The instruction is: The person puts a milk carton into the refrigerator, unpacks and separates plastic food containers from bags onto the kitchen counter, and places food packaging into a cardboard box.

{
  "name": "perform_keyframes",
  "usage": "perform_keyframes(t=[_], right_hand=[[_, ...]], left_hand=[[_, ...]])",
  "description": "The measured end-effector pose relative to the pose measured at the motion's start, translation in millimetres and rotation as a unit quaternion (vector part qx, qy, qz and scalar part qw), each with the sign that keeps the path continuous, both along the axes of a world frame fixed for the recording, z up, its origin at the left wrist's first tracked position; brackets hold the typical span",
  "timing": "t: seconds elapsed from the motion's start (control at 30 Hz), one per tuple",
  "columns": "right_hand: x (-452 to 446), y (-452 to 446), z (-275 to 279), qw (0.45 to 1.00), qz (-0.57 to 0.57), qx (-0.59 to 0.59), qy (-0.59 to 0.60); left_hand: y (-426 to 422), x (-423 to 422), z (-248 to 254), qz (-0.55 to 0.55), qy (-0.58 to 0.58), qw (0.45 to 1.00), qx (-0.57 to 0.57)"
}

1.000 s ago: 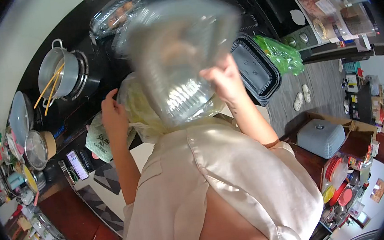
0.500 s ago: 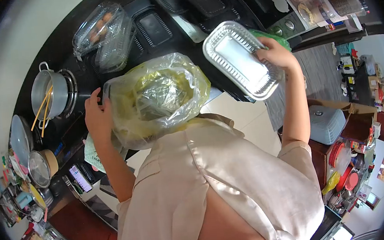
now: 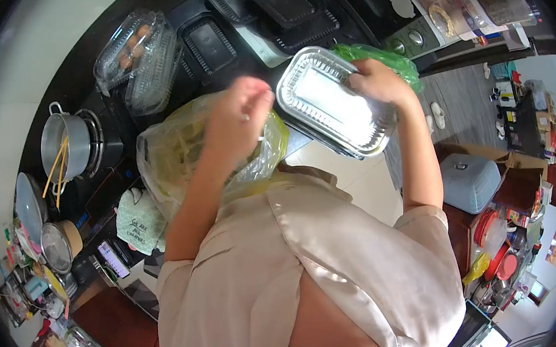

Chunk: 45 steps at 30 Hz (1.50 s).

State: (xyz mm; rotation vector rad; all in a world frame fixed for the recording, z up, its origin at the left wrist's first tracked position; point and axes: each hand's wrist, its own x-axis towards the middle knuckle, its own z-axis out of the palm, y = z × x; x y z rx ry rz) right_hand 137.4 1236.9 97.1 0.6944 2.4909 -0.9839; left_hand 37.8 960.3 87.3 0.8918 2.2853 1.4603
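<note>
My right hand grips a clear rectangular plastic container lid by its far-right edge, its ribbed sides catching the light. Above the yellowish plastic bag, my left hand is raised, its bent fingers smeared by motion; whether anything is in them cannot be made out. The bag lies right in front of my body, partly covered by my left forearm. A green plastic bag sits just behind my right hand.
Black plastic trays and clear clamshell boxes, one with brown round items, stand at the back of the counter. To the left are a pot with chopsticks on a stove and a green printed cloth.
My left hand has left the bag's left side and moved up and right over it. My right hand has brought the lid slightly left and lower.
</note>
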Motion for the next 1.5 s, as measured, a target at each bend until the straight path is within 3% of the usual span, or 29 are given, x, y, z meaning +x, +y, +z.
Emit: perform_keyframes(t=[0.03,0.07,0.13,0.17,0.23,0.27,0.37,0.4,0.47,0.5,0.6,0.67,0.73,0.87,0.97,1.0,1.03,1.07,1.1,1.13,1.17,1.23,1.33,1.4,1.43,1.5], right_hand=[[3,-2,-4,0.999,0.014,-0.016,0.046],[5,-2,-7,0.995,0.028,-0.034,0.091],[6,8,-4,0.996,0.043,-0.072,0.034],[9,10,-2,0.988,0.041,-0.148,0.03],[9,38,-31,0.972,0.03,-0.229,0.036],[7,43,-38,0.971,0.043,-0.233,0.03],[2,46,-58,0.867,-0.099,-0.488,-0.003],[0,46,-56,0.867,-0.087,-0.491,-0.011],[-2,45,-49,0.861,-0.153,-0.465,-0.14],[1,40,-46,0.884,-0.144,-0.43,-0.119],[18,50,-62,0.894,-0.139,-0.411,-0.112],[32,36,-43,0.895,-0.201,-0.39,-0.076],[58,62,-43,0.901,-0.236,-0.362,-0.034],[79,74,26,0.875,-0.283,-0.357,0.164],[43,50,49,0.844,-0.202,-0.42,0.266],[23,33,50,0.834,-0.165,-0.451,0.273],[2,13,50,0.824,-0.125,-0.484,0.268],[-22,-6,48,0.815,-0.08,-0.518,0.249],[-44,-28,47,0.807,-0.032,-0.546,0.223],[-66,-50,46,0.799,0.025,-0.572,0.185],[-88,-72,45,0.79,0.089,-0.59,0.142],[-126,-114,48,0.762,0.246,-0.597,0.044],[-174,-171,56,0.673,0.524,-0.521,-0.02],[-188,-181,24,0.704,0.48,-0.51,-0.117],[-193,-183,12,0.708,0.488,-0.488,-0.149],[-204,-188,-12,0.719,0.507,-0.437,-0.187]], left_hand=[[4,7,-1,-0.076,-0.185,0.979,-0.032],[7,15,-3,-0.149,-0.363,0.918,-0.062],[5,36,-29,-0.233,-0.564,0.789,-0.075],[5,48,-45,-0.227,-0.565,0.79,-0.071],[6,73,-80,-0.05,-0.764,0.644,0.011],[10,82,-101,-0.038,-0.766,0.642,0.02],[40,100,-160,0.159,-0.755,0.633,0.056],[52,98,-169,0.171,-0.754,0.631,0.064],[69,94,-178,0.242,-0.725,0.637,0.094],[71,92,-174,0.251,-0.724,0.635,0.1],[67,86,-147,0.219,-0.756,0.601,0.143],[61,91,-129,0.197,-0.72,0.656,0.112],[52,89,-117,0.137,-0.719,0.668,0.138],[24,73,-67,-0.014,-0.662,0.724,0.193],[-27,58,-6,-0.145,-0.533,0.815,0.174],[-51,58,13,-0.204,-0.413,0.88,0.119],[-80,61,28,-0.257,-0.198,0.946,0.014],[-104,65,40,-0.265,-0.039,0.962,-0.05],[-126,69,50,-0.258,0.025,0.962,-0.085],[-141,84,51,-0.136,-0.26,0.948,0.12],[-156,98,52,0.003,-0.454,0.808,0.377],[-170,121,58,0.075,-0.412,0.832,0.364],[-181,143,18,0.17,-0.351,0.894,0.221],[-169,134,-16,0.193,-0.518,0.755,0.353],[-163,132,-38,0.198,-0.513,0.754,0.359],[-155,127,-81,0.216,-0.583,0.68,0.39]])
